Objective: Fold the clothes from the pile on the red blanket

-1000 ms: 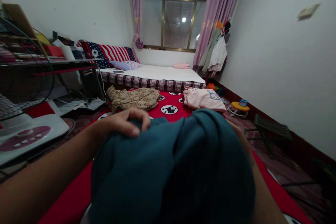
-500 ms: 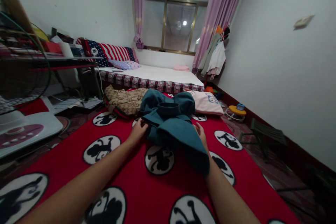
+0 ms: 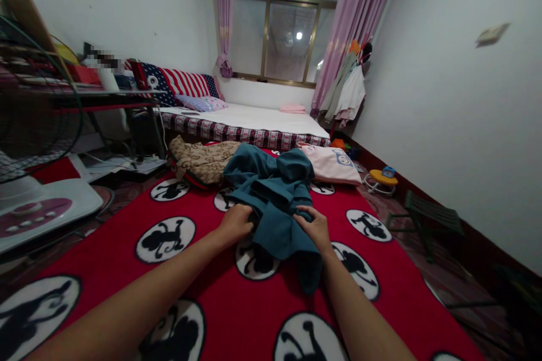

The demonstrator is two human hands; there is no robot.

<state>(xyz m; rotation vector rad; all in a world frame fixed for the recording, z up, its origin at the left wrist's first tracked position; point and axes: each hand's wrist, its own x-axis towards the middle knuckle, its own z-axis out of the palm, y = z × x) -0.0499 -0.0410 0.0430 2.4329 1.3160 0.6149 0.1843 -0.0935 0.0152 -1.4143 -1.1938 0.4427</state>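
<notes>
From the head camera, the left hand [image 3: 237, 224] has its fingers curled tight on the edge of a blue-green cloth [image 3: 277, 203]. The right hand [image 3: 314, 228] pinches the other side of it, with a bit of the cloth between thumb and finger. The blue-green cloth lies crumpled between the two hands and past them, and one loose end hangs toward the person, next to the right wrist. Under it all is a red blanket [image 3: 228, 316] with black and white round pictures. Past the left hand, just beside the cloth, is a brown patterned cloth [image 3: 209, 161]. Past the right hand is a folded pink cloth [image 3: 332, 163]. Farther ahead of both hands is a bed [image 3: 254, 115] with a white top. Off to the right of the right hand are a yellow stool [image 3: 383, 177] and a dark folding stool [image 3: 434, 215].
</notes>
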